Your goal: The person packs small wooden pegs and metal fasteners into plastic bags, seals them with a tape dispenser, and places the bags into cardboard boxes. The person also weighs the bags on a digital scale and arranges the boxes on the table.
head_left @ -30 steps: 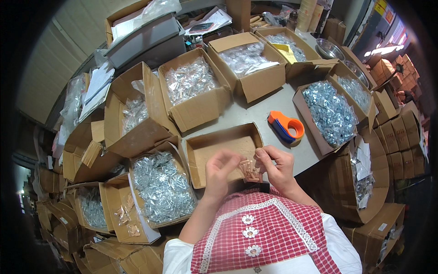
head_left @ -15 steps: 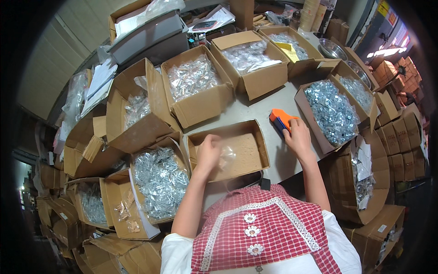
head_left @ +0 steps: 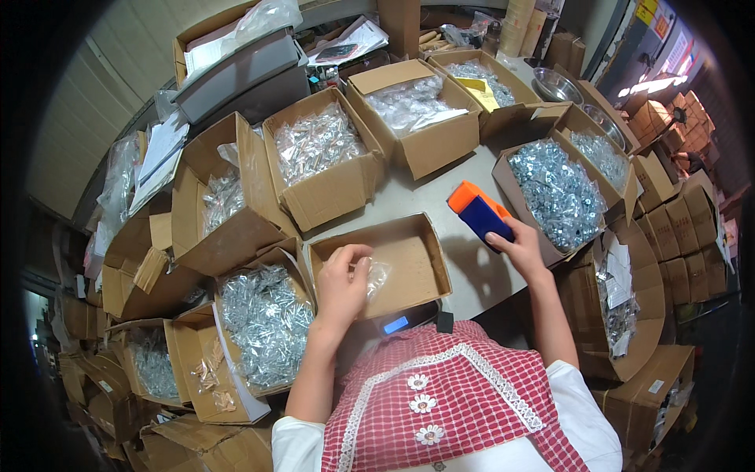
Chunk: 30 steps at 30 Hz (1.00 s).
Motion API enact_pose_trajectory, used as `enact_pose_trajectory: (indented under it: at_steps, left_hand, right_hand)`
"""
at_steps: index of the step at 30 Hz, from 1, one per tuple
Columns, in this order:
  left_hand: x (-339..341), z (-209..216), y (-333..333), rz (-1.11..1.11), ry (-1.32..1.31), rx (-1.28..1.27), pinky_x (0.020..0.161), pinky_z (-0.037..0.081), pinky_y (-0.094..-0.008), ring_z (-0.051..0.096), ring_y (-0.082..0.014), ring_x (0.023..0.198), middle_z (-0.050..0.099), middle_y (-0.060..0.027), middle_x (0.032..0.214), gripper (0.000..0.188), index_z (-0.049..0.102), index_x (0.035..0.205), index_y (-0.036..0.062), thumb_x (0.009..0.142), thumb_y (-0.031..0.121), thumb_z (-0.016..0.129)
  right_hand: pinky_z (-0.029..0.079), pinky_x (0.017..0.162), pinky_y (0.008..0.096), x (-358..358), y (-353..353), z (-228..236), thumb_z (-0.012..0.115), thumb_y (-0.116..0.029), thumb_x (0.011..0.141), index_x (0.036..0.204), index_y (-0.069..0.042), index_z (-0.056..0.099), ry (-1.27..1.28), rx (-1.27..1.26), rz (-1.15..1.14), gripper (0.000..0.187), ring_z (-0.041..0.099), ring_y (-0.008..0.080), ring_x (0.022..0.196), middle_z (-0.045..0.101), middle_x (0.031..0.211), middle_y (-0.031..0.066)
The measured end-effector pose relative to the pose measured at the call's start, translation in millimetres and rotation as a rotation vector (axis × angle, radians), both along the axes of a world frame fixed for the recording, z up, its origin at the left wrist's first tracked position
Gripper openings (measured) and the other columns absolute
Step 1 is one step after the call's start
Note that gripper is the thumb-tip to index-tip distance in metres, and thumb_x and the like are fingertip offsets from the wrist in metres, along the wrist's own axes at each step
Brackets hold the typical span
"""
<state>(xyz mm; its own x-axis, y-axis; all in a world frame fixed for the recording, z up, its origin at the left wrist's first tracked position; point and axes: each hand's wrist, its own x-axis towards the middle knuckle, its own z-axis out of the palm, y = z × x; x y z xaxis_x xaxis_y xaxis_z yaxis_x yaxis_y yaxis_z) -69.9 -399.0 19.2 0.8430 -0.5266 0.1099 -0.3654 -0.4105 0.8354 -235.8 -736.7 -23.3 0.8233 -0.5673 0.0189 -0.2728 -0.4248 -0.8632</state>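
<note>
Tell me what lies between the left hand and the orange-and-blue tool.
In the head view: a clear plastic bag beside the left hand, the right part of the shallow brown cardboard box, then a strip of grey tabletop before the tool.

The clear bag (head_left: 379, 278) is partly covered by the left hand (head_left: 344, 279), the right hand (head_left: 521, 248) by the tape dispenser (head_left: 481, 220); the apron (head_left: 468, 397) is cut off below

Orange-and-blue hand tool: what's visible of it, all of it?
The orange-and-blue hand tool looks like smooth plastic: a broad dark-blue face with a bright orange part behind it. The right hand has its grip on the near end, thumb against the blue; the far end points forward-left. It's tilted, apparently raised above the gray tabletop. Its underside is hidden.
</note>
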Motion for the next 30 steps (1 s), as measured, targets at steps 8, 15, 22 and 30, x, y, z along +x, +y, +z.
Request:
enact_pose_trajectory:
  at_steps: [8, 15, 22, 30]
  left_hand:
    - [-14, 58, 0, -0.456, 0.733, -0.373, 0.07, 0.051, -0.0241, 0.065, -0.0075, 0.08, 0.072, -0.0018, 0.091, 0.018, 0.072, 0.104, 0.0008, 0.105, 0.018, 0.067]
    - [-21, 83, -10, -0.535, 0.353, -0.286, 0.059, 0.048, -0.0258, 0.062, -0.0083, 0.065, 0.067, -0.0011, 0.074, 0.023, 0.073, 0.095, 0.0026, 0.098, 0.025, 0.076]
    - [-27, 94, -8, -0.509, -0.233, -0.102, 0.058, 0.052, -0.0368, 0.067, -0.0271, 0.061, 0.066, -0.0125, 0.069, 0.027, 0.071, 0.085, 0.0044, 0.09, 0.029, 0.081]
    - [-29, 74, -10, -0.441, -0.347, -0.129, 0.06, 0.052, -0.0372, 0.067, -0.0298, 0.063, 0.066, -0.0143, 0.071, 0.016, 0.07, 0.082, 0.0005, 0.09, 0.014, 0.074]
  right_hand:
    - [0.041, 0.061, 0.0247, -47, 18, 106, 0.081, -0.023, 0.056, 0.088, 0.011, 0.073, -0.328, 0.707, 0.48, 0.047, 0.059, 0.011, 0.066, 0.068, 0.077, 0.0064]
    - [0.038, 0.06, 0.0252, -54, 43, 133, 0.08, -0.023, 0.058, 0.08, 0.007, 0.071, -0.093, 0.508, 0.402, 0.037, 0.055, 0.0098, 0.063, 0.062, 0.069, 0.0028]
    - [0.039, 0.058, 0.0261, -47, 62, 147, 0.082, -0.021, 0.065, 0.079, 0.006, 0.07, -0.071, 0.319, 0.391, 0.032, 0.054, 0.0088, 0.063, 0.061, 0.067, 0.0018]
    - [0.039, 0.056, 0.0307, -43, 69, 157, 0.087, -0.027, 0.068, 0.078, 0.004, 0.069, -0.013, 0.083, 0.469, 0.037, 0.053, 0.0138, 0.059, 0.057, 0.063, 0.0072]
